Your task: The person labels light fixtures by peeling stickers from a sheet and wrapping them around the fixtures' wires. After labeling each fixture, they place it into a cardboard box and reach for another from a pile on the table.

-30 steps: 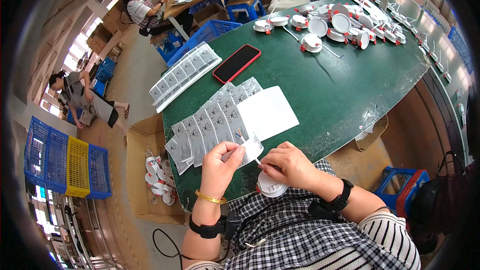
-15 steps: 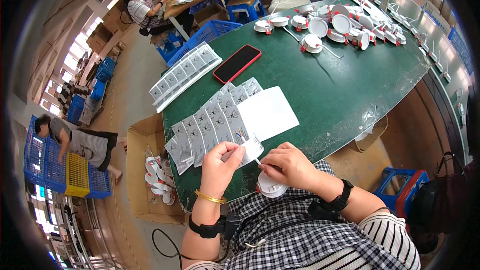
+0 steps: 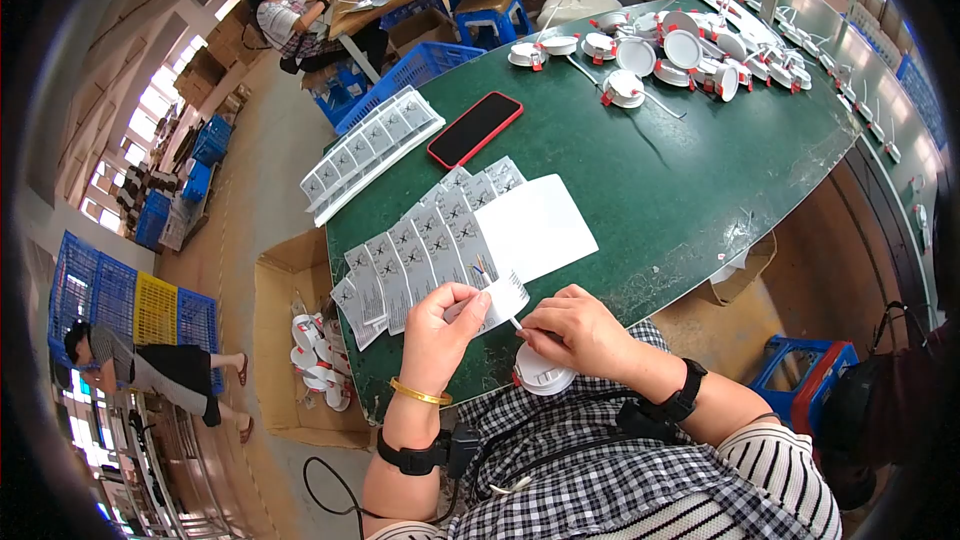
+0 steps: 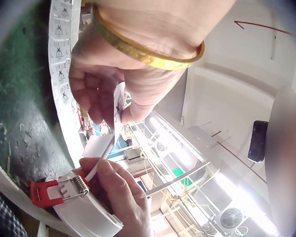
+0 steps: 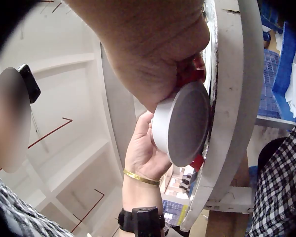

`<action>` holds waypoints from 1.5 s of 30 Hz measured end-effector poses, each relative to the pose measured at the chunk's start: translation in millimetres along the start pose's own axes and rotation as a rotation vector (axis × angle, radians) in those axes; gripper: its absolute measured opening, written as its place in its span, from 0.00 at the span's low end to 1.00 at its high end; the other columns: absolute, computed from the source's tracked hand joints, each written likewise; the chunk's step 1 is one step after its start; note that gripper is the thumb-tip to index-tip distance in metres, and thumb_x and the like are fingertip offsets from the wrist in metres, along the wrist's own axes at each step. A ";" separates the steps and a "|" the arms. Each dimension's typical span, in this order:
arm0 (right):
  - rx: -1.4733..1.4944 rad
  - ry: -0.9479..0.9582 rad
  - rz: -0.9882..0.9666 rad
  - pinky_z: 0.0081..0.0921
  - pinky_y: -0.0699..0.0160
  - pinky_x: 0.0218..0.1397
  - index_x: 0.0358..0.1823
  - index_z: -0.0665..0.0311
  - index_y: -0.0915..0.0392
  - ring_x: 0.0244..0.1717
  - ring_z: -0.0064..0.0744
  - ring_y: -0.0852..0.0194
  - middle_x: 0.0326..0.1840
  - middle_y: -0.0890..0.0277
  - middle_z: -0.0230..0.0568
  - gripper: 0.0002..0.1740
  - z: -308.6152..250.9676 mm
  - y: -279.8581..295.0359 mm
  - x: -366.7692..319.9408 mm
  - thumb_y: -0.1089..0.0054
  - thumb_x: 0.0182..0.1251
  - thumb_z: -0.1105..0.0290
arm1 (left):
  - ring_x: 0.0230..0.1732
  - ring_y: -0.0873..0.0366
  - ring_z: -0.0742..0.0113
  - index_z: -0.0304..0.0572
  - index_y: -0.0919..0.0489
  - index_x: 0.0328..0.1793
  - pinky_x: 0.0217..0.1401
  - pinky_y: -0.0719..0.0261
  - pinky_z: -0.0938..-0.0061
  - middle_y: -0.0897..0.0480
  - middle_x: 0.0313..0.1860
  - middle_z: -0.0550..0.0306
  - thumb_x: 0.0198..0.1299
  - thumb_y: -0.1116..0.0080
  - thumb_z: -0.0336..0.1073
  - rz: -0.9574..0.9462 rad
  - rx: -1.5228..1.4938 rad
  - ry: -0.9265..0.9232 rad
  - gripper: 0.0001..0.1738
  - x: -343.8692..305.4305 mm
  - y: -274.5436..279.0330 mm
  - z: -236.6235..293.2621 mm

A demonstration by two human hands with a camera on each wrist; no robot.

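Observation:
My left hand (image 3: 443, 325) pinches a small printed label (image 3: 499, 300) at the near edge of the green table (image 3: 650, 170); the label (image 4: 119, 106) shows between the fingers in the left wrist view too. My right hand (image 3: 575, 332) grips a round white downlight (image 3: 540, 372) with a red spring clip (image 4: 45, 191) against my lap, and a thin white wire (image 4: 98, 165) runs up from it. The lamp's back housing (image 5: 182, 126) fills the right wrist view under the right hand (image 5: 148, 54).
Strips of printed labels (image 3: 420, 245) and a white sheet (image 3: 535, 225) lie before me, with another strip (image 3: 370, 145), a red phone (image 3: 475, 127) and several white downlights (image 3: 680, 50) farther off. A cardboard box (image 3: 300, 340) of lamps stands at the left. People work beyond.
Both hands stay as they were with label and lamp. A person at the far left has moved down along the blue and yellow crates.

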State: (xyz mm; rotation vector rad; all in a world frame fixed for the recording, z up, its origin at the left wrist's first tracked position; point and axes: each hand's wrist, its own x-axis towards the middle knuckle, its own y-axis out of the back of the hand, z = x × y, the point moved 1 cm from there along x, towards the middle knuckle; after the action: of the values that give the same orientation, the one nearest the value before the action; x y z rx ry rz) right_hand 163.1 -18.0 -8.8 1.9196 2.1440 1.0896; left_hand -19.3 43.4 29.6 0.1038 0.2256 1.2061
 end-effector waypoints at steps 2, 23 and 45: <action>-0.001 0.001 -0.001 0.30 0.32 0.45 0.32 0.62 0.20 0.31 0.36 0.26 0.27 0.24 0.35 0.06 0.2 -0.1 0.0 0.41 0.58 0.68 | 0.28 0.31 0.85 0.35 0.21 0.35 0.30 0.32 0.87 0.24 0.26 0.68 0.60 0.38 0.36 0.018 0.004 -0.007 0.10 0.2 -0.7 0.5; -0.159 0.081 0.383 0.29 0.25 0.27 0.34 0.60 0.22 0.27 0.36 0.25 0.27 0.26 0.36 0.09 -23.8 1.5 15.2 0.33 0.51 0.73 | 0.29 0.31 0.85 0.34 0.21 0.37 0.31 0.31 0.87 0.23 0.27 0.68 0.60 0.38 0.34 -0.024 0.018 -0.099 0.09 -2.5 -3.3 2.4; 0.289 -0.489 0.191 0.13 0.31 0.23 0.34 0.67 0.24 0.22 0.14 0.27 0.24 0.24 0.30 0.06 -25.5 2.7 26.1 0.37 0.61 0.72 | 0.32 0.27 0.82 0.37 0.26 0.50 0.34 0.28 0.87 0.20 0.32 0.64 0.60 0.40 0.30 0.048 -0.224 -0.099 0.13 -8.5 8.7 -27.7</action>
State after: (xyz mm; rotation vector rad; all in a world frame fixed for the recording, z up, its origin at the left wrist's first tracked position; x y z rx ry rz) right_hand 147.2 -6.4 22.0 2.2510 1.9457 0.2752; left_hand -36.4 37.4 5.4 -0.0265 0.0003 1.2628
